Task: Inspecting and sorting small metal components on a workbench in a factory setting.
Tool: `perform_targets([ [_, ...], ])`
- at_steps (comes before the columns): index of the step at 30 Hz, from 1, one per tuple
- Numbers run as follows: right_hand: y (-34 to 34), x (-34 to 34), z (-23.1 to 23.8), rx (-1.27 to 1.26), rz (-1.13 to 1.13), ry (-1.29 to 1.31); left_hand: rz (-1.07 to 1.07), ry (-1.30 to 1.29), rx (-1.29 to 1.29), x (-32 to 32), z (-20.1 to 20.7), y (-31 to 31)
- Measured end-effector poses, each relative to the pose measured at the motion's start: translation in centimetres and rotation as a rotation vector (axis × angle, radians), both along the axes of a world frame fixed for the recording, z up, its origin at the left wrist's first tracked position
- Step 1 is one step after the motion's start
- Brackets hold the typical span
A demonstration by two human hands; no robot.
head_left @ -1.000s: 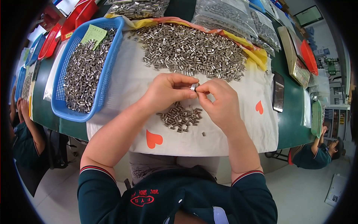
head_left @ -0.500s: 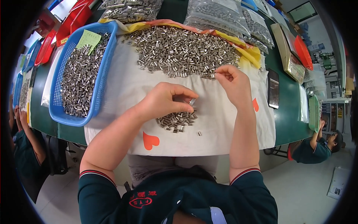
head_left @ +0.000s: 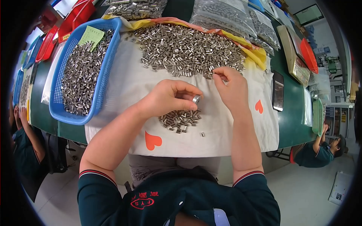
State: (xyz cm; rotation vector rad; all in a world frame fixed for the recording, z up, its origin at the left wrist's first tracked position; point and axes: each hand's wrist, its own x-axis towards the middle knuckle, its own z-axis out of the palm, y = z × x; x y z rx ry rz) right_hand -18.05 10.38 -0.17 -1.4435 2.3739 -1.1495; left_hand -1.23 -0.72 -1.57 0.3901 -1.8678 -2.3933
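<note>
Both forearms reach forward from the lower edge, elbows bent outward. Left hand (head_left: pixel 167 98): thumb and fingers pinched on a round metal piece (head_left: pixel 196 99), held just above a small pile of metal cylinders (head_left: pixel 180 119). Right hand (head_left: pixel 232 90): fingers curled, fingertips drawn together at the near edge of a large heap of cylinders (head_left: pixel 188 51); cannot tell whether one is gripped. Single cylinder (head_left: pixel 203 134) lies near the small pile. Surface: pale cloth (head_left: pixel 230 143) over green table (head_left: pixel 296 126); blue basket (head_left: pixel 69 119) of cylinders at left, phone (head_left: pixel 278 91) at right. Room: co-worker (head_left: pixel 315 155) seated far right.
</note>
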Motion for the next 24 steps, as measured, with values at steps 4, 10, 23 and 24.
perform_targets([
  [4,0.6,0.7,1.6,-0.045,0.039,-0.281,0.044,0.022,0.128,-0.2,0.3,-0.4],
  [10,0.6,2.0,0.5,-0.040,0.266,-0.609,0.180,0.023,0.124,0.3,-1.3,-0.6],
  [23,0.9,3.4,1.6,-0.106,0.313,-0.071,0.203,0.052,0.086,0.0,-1.0,-0.6],
  [24,0.9,3.4,1.5,-0.107,0.311,-0.073,0.218,0.042,0.076,-0.1,-1.1,-0.5],
])
